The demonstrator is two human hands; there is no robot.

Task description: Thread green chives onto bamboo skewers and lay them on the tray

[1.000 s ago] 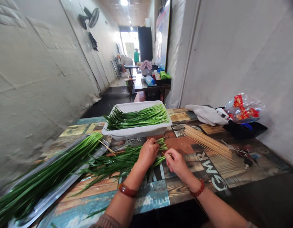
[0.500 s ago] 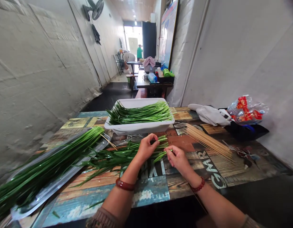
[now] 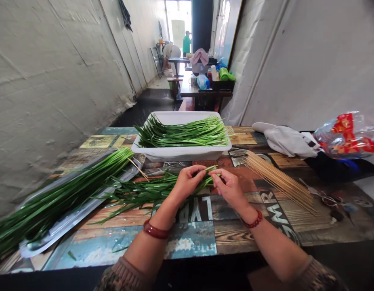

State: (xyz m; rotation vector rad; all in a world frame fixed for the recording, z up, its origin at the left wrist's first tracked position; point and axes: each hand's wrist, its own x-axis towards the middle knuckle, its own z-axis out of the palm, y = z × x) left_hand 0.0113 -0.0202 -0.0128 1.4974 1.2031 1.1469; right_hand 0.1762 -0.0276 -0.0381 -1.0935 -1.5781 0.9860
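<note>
My left hand (image 3: 190, 180) is closed, thumb and fingers pinched at the pale stem ends of some garlic chives. Close beside it, my right hand (image 3: 228, 186) pinches the same stem ends from the right. A loose pile of garlic chives (image 3: 144, 189) lies under and left of my hands, its dark leaves pointing left. Beyond the hands stands a white plastic tub (image 3: 183, 152) holding more chives, laid lengthwise. To the left, a clear tray (image 3: 120, 184) carries a long bundle of chives (image 3: 84, 190), with a couple of thin sticks at its stem end.
Many bamboo skewers (image 3: 279, 182) lie in a bundle right of my hands. Scissors (image 3: 329, 200), a white cap (image 3: 288, 139) and a clear bag with red print (image 3: 347, 135) sit at the right. Further off are another table (image 3: 190, 89) and two people.
Both hands have come together at the stem ends; my left thumb and fingers have closed there. The head view has tilted down, so the background sits higher.
</note>
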